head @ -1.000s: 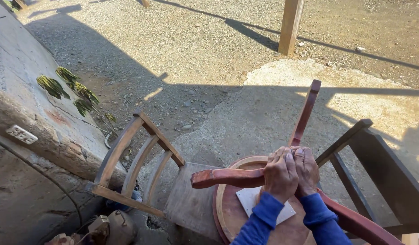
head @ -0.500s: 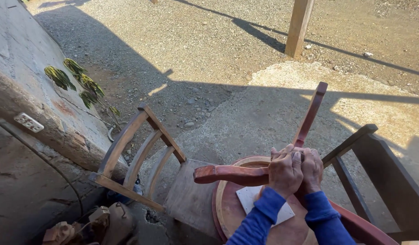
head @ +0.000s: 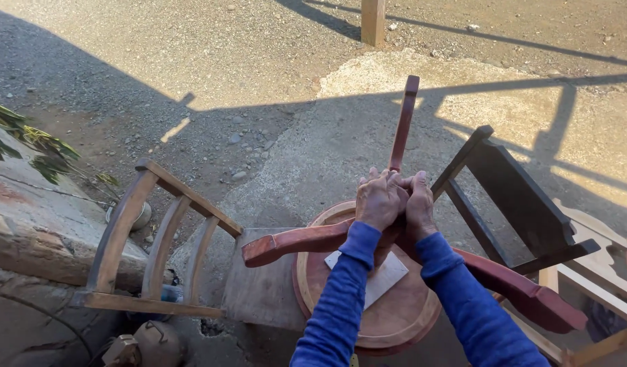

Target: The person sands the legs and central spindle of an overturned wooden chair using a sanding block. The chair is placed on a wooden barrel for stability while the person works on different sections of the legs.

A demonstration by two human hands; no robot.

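My left hand (head: 380,200) and my right hand (head: 418,206) are clasped together on the joint of a reddish-brown curved wooden leg assembly (head: 294,241). One leg points up and away (head: 403,122), another runs down to the right (head: 531,292). The piece rests over a round reddish wooden seat (head: 320,272) with a white sheet of paper (head: 387,280) lying on it. Both sleeves are blue.
A light wooden chair (head: 160,234) lies on its side at left, beside a stone ledge (head: 35,231) with green leaves (head: 28,146). A dark wooden chair frame (head: 514,200) stands at right, pale wooden parts (head: 599,265) behind it. A wooden post (head: 372,20) rises from the gravel ground.
The view has shifted slightly; my hands stay clasped on the joint of the leg assembly, pressing in the same spot.
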